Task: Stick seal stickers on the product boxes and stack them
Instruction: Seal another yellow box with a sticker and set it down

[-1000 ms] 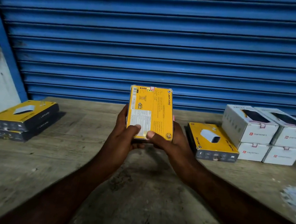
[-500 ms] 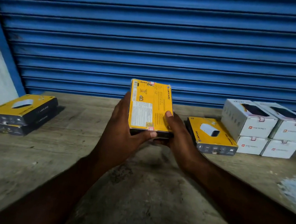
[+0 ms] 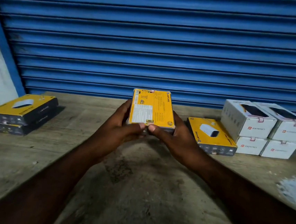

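Head view: at a wooden table point(image 3: 136, 192) before a blue shutter point(image 3: 150, 40), a person holds a yellow box point(image 3: 155, 107) over the table's middle, back face up. The left hand point(image 3: 124, 127) and right hand point(image 3: 172, 134) each curl round one side, both thumbs pressing a small sticker point(image 3: 149, 122) onto its near edge; a far sticker point(image 3: 152, 91) shows at 12 o'clock. At 9 o'clock sits a stack point(image 3: 22, 113) of two yellow boxes, seemingly done. At 3 o'clock a spare box point(image 3: 211, 136) waits, just beside four white boxes point(image 3: 263, 128) piled two high, pinkish tabs on their flaps. The job looks about midway.
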Demonstrator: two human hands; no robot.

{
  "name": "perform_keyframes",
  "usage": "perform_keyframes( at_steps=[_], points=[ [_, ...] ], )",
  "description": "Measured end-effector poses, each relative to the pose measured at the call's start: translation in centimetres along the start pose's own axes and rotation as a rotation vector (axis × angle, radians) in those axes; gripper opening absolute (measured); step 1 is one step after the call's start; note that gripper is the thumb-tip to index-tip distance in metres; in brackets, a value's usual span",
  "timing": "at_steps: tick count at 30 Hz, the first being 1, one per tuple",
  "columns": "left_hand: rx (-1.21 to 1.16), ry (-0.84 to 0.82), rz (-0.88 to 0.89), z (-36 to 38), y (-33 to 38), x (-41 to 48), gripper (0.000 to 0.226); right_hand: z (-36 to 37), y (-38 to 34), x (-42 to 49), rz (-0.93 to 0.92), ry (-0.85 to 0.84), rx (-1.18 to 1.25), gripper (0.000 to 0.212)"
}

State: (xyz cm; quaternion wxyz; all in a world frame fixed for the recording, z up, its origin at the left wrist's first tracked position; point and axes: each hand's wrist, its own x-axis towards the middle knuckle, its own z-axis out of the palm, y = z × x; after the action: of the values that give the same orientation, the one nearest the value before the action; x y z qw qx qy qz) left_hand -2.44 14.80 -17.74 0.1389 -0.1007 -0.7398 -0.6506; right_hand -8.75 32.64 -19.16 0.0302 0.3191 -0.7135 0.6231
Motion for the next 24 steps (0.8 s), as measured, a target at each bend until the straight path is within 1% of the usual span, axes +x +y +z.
perform_keyframes(
  at_steps=[1, 2, 4, 6, 8, 9, 11, 13, 14, 15, 17, 18, 19, 21, 24],
  points=[
    [-0.160, 0.040, -0.069, 0.2, 0.1, 0.1, 0.057, -0.3, 0.1, 0.1, -0.002, -0.006, -0.043, 0.046],
    [-0.270, 0.103, -0.107, 0.4, 0.3, 0.2, 0.049, -0.6, 0.3, 0.1, -0.004, -0.025, -0.091, 0.048],
    [-0.293, 0.246, -0.137, 0.5, 0.1, 0.5, 0.035, -0.9, 0.5, 0.1, -0.011, -0.065, -0.178, 0.049],
    [-0.181, 0.326, -0.123, 0.3, -0.4, 0.7, 0.038, -0.9, 0.8, 0.1, -0.057, -0.034, -0.303, 0.055],
    [-0.030, 0.388, -0.081, 0.3, -0.5, 0.6, 0.047, -0.6, 0.5, 0.0, -0.160, 0.084, -0.504, 0.072],
    [0.007, 0.415, -0.071, 0.4, -0.4, 0.5, 0.052, -0.4, 0.2, 0.0, -0.225, 0.119, -0.585, 0.079],
    [-0.020, 0.435, -0.072, 1.1, 0.1, 0.3, 0.061, 0.3, -0.3, -0.2, -0.330, 0.099, -0.706, 0.085],
    [-0.117, 0.397, -0.075, 2.2, 0.3, 0.0, 0.060, 0.9, -0.3, -0.6, -0.367, 0.030, -0.807, 0.090],
    [-0.196, 0.367, -0.079, 2.9, 0.6, -0.3, 0.054, 1.0, -0.1, -0.8, -0.365, 0.015, -0.802, 0.091],
    [-0.281, 0.331, -0.082, 3.5, 0.9, -0.5, 0.049, 1.0, 0.0, -0.8, -0.347, 0.028, -0.726, 0.085],
    [-0.385, 0.283, -0.073, 3.9, 1.3, -0.9, 0.055, 0.6, -0.1, -0.6, -0.285, 0.126, -0.499, 0.060],
    [-0.392, 0.268, -0.059, 3.8, 1.4, -1.0, 0.059, 0.2, -0.3, -0.4, -0.258, 0.197, -0.443, 0.048],
    [-0.373, 0.247, -0.045, 3.6, 1.6, -1.0, 0.062, -0.1, -0.4, -0.1, -0.221, 0.258, -0.419, 0.040],
    [-0.293, 0.208, -0.030, 3.0, 1.5, -1.0, 0.058, -0.5, -0.5, 0.4, -0.158, 0.334, -0.358, 0.033],
    [-0.061, 0.219, 0.016, 2.7, 0.9, -0.7, 0.032, -0.5, -0.6, 0.8, -0.112, 0.432, -0.193, 0.030]
  ],
)
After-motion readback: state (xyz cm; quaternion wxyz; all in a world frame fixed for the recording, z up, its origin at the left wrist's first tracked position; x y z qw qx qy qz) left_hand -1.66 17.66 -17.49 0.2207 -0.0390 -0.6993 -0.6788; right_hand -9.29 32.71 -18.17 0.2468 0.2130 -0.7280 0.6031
